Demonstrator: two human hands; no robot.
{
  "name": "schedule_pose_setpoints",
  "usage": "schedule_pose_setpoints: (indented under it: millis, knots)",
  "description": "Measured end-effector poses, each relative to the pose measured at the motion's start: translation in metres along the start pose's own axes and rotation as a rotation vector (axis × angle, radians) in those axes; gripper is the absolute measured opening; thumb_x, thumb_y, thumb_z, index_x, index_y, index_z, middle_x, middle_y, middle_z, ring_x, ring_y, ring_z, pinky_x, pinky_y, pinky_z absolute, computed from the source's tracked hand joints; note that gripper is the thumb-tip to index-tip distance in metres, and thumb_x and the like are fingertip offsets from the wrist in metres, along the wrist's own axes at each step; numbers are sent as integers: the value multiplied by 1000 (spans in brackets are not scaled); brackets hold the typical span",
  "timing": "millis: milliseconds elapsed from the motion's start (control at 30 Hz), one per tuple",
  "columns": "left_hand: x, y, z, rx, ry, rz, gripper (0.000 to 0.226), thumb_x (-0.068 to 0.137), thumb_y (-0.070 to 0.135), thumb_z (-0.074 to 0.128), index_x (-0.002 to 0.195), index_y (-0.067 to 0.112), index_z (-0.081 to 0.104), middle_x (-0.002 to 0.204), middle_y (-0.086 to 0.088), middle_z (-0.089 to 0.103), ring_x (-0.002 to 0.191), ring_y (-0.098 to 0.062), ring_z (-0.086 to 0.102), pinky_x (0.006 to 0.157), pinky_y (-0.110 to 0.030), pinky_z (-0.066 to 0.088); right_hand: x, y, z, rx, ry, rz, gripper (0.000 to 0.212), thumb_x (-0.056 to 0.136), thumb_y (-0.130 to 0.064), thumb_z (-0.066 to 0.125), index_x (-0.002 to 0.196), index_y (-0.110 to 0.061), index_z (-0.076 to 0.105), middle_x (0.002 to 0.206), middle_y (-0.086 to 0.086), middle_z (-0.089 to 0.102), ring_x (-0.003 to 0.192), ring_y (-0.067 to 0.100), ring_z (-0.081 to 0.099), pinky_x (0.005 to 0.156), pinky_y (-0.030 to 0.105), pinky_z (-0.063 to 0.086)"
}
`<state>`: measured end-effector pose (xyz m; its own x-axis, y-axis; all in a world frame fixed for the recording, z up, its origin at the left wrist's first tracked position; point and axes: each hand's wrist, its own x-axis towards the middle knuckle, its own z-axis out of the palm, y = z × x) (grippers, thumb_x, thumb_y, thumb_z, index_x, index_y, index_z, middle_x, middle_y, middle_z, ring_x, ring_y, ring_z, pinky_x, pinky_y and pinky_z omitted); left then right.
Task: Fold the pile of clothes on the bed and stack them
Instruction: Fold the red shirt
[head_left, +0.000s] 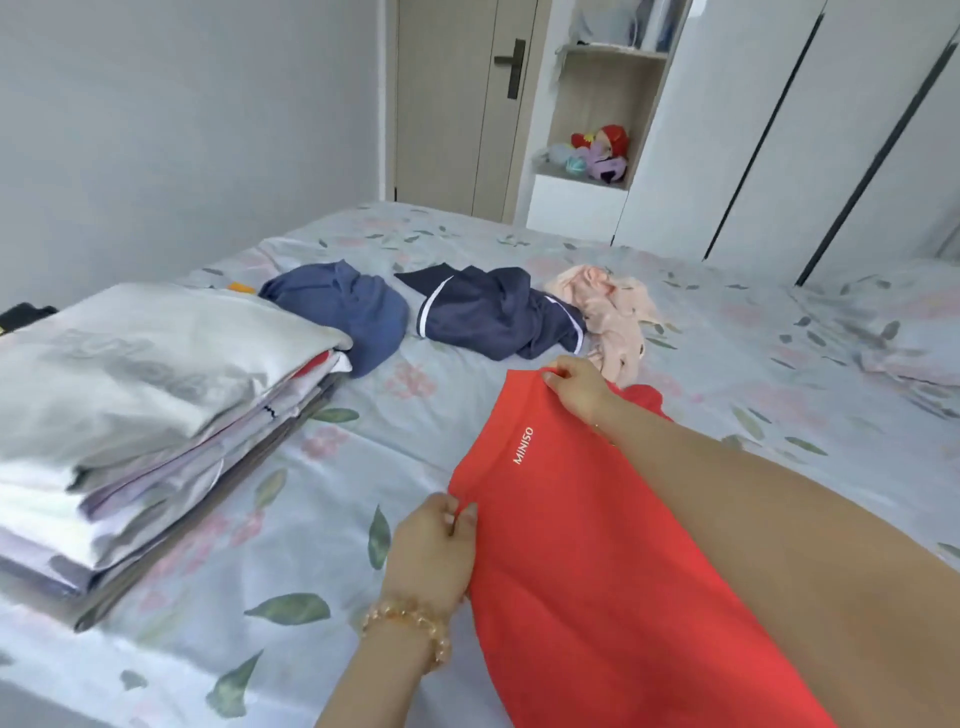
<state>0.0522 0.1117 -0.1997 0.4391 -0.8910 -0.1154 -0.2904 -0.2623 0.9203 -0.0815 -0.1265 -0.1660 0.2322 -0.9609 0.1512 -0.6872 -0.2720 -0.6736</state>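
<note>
A red garment (582, 551) with white "MINISO" lettering is stretched over the bed in front of me. My left hand (434, 553) pinches its near edge, a bead bracelet on that wrist. My right hand (576, 387) pinches its far corner, the forearm lying across the cloth. A stack of folded clothes (150, 415), topped by a grey-white piece, stands at the left. Unfolded pieces lie further back: a blue one (348, 312), a navy one with white stripes (493, 312) and a pale pink one (613, 312).
The bed (311, 545) has a light floral sheet. A pillow (904, 332) lies at the right edge. Behind the bed are a door (457, 104), a shelf with toys (597, 150) and white wardrobe doors (831, 130). A dark item (26, 314) shows at the far left.
</note>
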Motion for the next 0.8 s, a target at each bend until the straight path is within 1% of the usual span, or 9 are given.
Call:
schedule_pose_setpoints:
  millis: [67, 133, 300, 367, 433, 500, 600, 700, 800]
  knots:
    - [10, -3, -12, 12, 114, 14, 18, 96, 30, 54, 83, 18, 58, 75, 2, 63, 63, -24, 61, 62, -37, 52, 13, -16, 32, 46, -7, -31, 12, 95, -9, 56, 97, -5, 68, 92, 7, 59, 89, 17, 51, 79, 26, 38]
    - [22, -9, -28, 139, 185, -2, 17, 97, 32, 51, 87, 18, 57, 80, -2, 65, 76, -29, 64, 71, -36, 50, 26, -33, 65, 81, -44, -60, 15, 96, -11, 56, 103, -4, 68, 102, 12, 63, 93, 18, 53, 86, 29, 40]
    - [35, -34, -46, 383, 148, -130, 22, 99, 33, 45, 95, 14, 56, 94, -7, 65, 88, -29, 63, 71, -31, 42, 24, -31, 130, -10, -209, 1, 20, 99, -11, 51, 111, -3, 65, 120, 13, 63, 114, 27, 56, 85, 23, 36]
    - [37, -40, -44, 453, 97, -167, 22, 100, 31, 45, 105, 11, 55, 106, -9, 64, 99, -30, 61, 75, -30, 42, 13, -21, 144, -47, -245, -23, 25, 100, -9, 48, 121, -6, 60, 141, 12, 49, 133, 26, 44, 101, 22, 31]
    - [39, -45, -41, 503, 36, -195, 22, 99, 26, 47, 113, 9, 50, 114, -10, 61, 106, -30, 59, 77, -30, 40, 5, -18, 145, -96, -309, -67, 43, 102, -11, 44, 145, -12, 41, 161, 7, 18, 149, 21, 18, 118, 27, 17]
    - [40, -47, -38, 503, 10, -211, 26, 96, 21, 52, 116, 6, 44, 116, -12, 59, 107, -31, 59, 76, -31, 39, -1, -22, 135, -146, -402, -75, 59, 102, -17, 45, 155, -18, 19, 164, 4, 7, 150, 18, 11, 120, 28, 13]
    - [34, -40, -36, 490, 82, -200, 43, 89, 18, 61, 124, 8, 38, 127, -13, 47, 114, -32, 51, 84, -36, 43, -18, -27, 103, -227, -524, -123, 65, 99, -22, 54, 155, -21, 20, 161, 6, 20, 146, 20, 24, 115, 25, 20]
    - [24, -28, -33, 685, 152, -106, 67, 85, 29, 66, 140, 19, 28, 144, -7, 27, 130, -28, 33, 98, -40, 38, -56, -20, 58, -295, -513, -210, 63, 98, -25, 56, 153, -25, 26, 159, 2, 24, 144, 17, 28, 118, 27, 22]
    - [10, -12, -19, 761, 107, 69, 60, 86, 35, 65, 137, 22, 36, 143, -5, 27, 131, -27, 30, 102, -41, 35, -109, 1, 7, -313, -505, -221, 43, 97, -25, 57, 140, -24, 50, 139, -4, 48, 127, 13, 47, 109, 23, 33]
